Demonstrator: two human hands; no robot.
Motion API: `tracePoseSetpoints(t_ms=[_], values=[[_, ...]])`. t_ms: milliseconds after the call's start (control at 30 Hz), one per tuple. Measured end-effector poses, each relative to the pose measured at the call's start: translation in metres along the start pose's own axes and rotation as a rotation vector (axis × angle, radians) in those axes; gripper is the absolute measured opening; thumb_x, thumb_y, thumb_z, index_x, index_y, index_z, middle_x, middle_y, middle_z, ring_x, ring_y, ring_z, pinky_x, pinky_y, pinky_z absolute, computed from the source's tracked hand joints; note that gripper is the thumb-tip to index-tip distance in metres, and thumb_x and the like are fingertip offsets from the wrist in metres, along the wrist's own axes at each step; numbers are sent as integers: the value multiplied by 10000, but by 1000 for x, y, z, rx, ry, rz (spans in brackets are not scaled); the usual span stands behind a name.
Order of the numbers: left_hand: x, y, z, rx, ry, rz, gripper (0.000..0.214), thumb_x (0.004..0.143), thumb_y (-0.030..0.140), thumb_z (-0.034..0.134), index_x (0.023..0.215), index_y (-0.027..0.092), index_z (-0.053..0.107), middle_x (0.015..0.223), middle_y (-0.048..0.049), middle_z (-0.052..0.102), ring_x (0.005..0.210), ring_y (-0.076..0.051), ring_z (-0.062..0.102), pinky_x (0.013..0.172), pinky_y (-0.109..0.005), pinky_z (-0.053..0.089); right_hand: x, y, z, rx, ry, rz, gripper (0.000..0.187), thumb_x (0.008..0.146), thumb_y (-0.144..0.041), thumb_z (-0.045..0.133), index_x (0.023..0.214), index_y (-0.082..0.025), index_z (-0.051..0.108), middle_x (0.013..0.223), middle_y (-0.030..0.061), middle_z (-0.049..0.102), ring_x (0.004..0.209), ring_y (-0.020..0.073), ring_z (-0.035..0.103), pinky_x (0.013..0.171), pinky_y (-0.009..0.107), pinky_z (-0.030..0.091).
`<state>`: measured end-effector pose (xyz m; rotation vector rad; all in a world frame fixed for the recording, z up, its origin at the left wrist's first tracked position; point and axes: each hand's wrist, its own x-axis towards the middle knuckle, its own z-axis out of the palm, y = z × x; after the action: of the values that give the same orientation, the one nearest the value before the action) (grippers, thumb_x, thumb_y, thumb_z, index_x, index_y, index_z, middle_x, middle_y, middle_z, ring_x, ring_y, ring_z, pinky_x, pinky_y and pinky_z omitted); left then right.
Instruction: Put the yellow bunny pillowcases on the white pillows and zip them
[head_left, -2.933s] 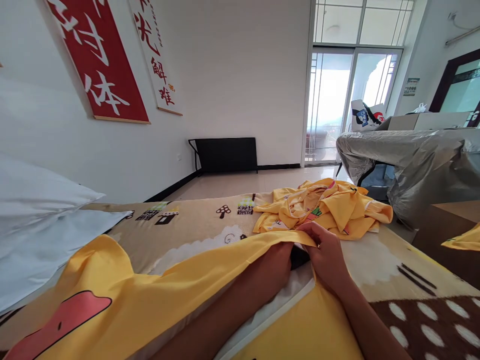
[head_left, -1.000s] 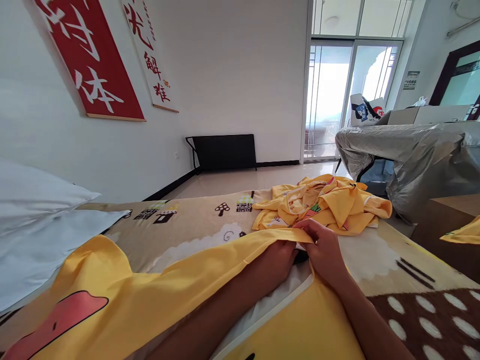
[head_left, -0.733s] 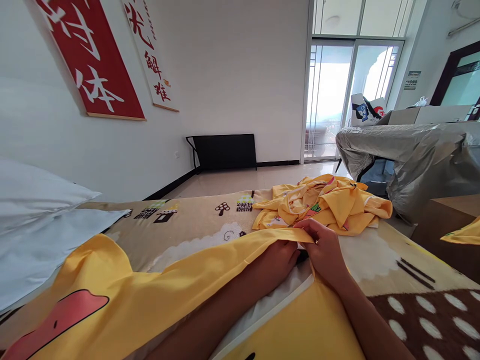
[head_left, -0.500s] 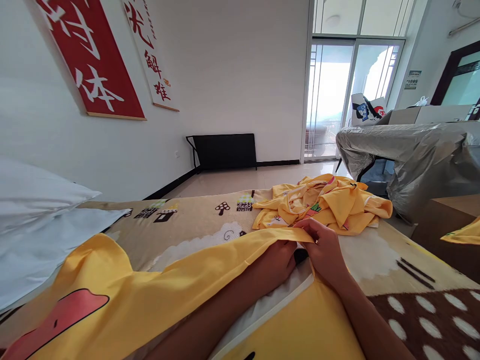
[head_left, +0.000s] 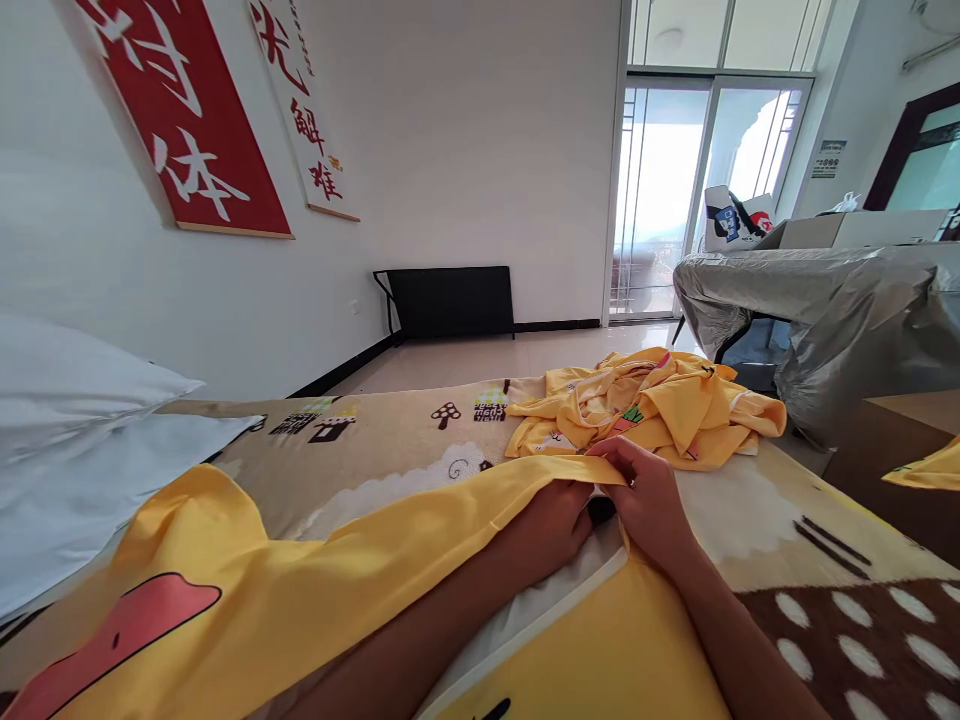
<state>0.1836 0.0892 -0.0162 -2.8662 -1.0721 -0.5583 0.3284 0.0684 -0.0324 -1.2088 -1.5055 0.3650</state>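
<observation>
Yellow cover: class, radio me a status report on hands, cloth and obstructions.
Right hand fingers pinching yellow cover edge. Left hand tucked under that edge, grip unclear. Crumpled yellow pile lies just beyond.

A printed blanket (head_left: 390, 440) is spread across the near and middle ground. A large cloth (head_left: 300, 590) is laid on it at the near left and centre, and two pillows (head_left: 75, 430) are stacked at the left edge, beside the left wall. The left hand (head_left: 551, 525) is tucked under the far edge of the large cloth, and the right hand (head_left: 649, 500) is set just to its right, on that edge. Just beyond both hands, a crumpled heap of cloth (head_left: 660, 405) is found on the blanket. Two wall hangings (head_left: 187, 120) are mounted above the pillows. A folded panel (head_left: 450, 300) is propped against the far wall, with glass doors (head_left: 697, 190) to its right. Draped furniture (head_left: 825, 310) is placed at the right, with a box (head_left: 847, 232) on top.
</observation>
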Motion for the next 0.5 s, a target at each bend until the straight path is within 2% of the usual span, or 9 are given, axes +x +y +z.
tracePoseSetpoints(t_ms=[133,500], values=[[2,0,0,-78,-16,8,265,797,162,479,1032,173,601,1061,-86,651,971,-251,588,873,-380,464,0,1,1,-18,-19,-2,169,688,-143,520,816,-181,624,617,-28,576,560,119,490,545,218,377],[2,-1,1,-83,-22,15,244,800,165,471,1011,158,592,1064,-101,645,984,-259,583,898,-400,451,0,4,2,-24,-17,-9,197,676,-133,504,822,-181,627,649,-13,614,585,128,521,561,225,385]])
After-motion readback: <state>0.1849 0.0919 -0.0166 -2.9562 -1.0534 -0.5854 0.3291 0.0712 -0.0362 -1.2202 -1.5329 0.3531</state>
